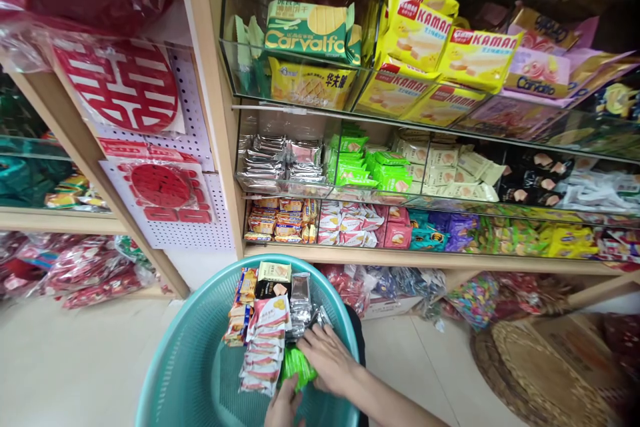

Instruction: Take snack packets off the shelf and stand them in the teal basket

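Both hands are inside a teal plastic basket. My left hand touches the lower edge of a bundle of bright green packets, fingers bent around it. Over the upper right side of that bundle lies my right hand, its fingertips near the silver packets. White and pink packets are lined up just left of the green ones. Orange packets, a cream packet and a black packet lie further up in the basket.
Glass-fronted shelves of wrapped snacks stand ahead, with green packets in the middle row. Red decorations hang on a pegboard at left. A round woven mat lies at lower right, and bagged goods sit beneath the shelves.
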Demonstrator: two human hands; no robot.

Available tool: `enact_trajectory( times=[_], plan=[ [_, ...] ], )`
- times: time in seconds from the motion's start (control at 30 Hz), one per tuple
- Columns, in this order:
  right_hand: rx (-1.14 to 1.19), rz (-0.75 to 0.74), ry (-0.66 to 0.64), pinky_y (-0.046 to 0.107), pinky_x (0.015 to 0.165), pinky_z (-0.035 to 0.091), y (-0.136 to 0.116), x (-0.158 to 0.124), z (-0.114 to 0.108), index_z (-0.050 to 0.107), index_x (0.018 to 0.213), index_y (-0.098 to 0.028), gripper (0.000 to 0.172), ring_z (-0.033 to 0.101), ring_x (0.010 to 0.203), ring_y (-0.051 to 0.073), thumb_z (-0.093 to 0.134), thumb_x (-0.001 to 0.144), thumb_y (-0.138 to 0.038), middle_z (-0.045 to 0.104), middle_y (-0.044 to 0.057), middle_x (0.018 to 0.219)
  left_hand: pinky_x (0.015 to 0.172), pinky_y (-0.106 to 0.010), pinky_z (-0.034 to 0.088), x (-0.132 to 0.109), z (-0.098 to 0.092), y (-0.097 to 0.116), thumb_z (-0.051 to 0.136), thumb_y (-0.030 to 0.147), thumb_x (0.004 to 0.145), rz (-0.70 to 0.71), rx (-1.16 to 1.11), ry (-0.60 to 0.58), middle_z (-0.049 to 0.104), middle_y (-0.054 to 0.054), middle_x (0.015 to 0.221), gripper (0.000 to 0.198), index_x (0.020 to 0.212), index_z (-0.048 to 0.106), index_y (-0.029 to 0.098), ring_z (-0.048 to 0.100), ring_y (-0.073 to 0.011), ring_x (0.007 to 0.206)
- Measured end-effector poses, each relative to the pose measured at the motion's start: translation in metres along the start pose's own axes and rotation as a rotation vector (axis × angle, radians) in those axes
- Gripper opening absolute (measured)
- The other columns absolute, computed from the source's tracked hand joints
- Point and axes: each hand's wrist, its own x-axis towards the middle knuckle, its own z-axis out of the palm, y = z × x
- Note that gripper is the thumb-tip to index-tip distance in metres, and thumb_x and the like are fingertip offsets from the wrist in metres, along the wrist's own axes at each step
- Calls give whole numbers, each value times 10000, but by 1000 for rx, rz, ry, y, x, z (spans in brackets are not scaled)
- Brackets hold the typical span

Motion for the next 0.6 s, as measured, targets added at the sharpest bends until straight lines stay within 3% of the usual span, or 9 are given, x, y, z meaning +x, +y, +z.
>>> enact_trajectory(
  times=[0.1,0.27,0.47,0.6],
  plan=[
    [-2,3,1,436,1005,318,-1,-1,1,493,1182,-144,582,440,1132,288,692,645,-247,547,118,1201,1074,-537,267,-3,-2,2,457,339,855,-30,-35,-26,307,-162,1507,172,943,513,204,327,-300,1369],
    [30,-16,16,421,1013,305,1,-3,4,502,1164,-151,548,442,1129,279,673,657,-271,553,108,1193,1033,-494,346,1,-6,4,467,296,818,-15,-82,-31,485,-107,1397,102,866,528,230,390,-274,1336],
    [35,-3,27,439,1001,314,-1,-4,8,514,1145,-149,535,460,1107,292,657,671,-351,552,126,1164,1041,-444,339,9,-14,3,462,275,821,7,-101,-12,503,-48,1376,94,891,520,251,363,-215,1353],
    [40,-2,6,450,1007,316,-4,-2,8,503,1170,-150,559,461,1117,298,671,664,-317,554,129,1180,1011,-492,344,14,-16,-4,462,271,818,-52,-68,-27,586,-104,1208,81,817,531,229,392,-277,1329]
  ],
)
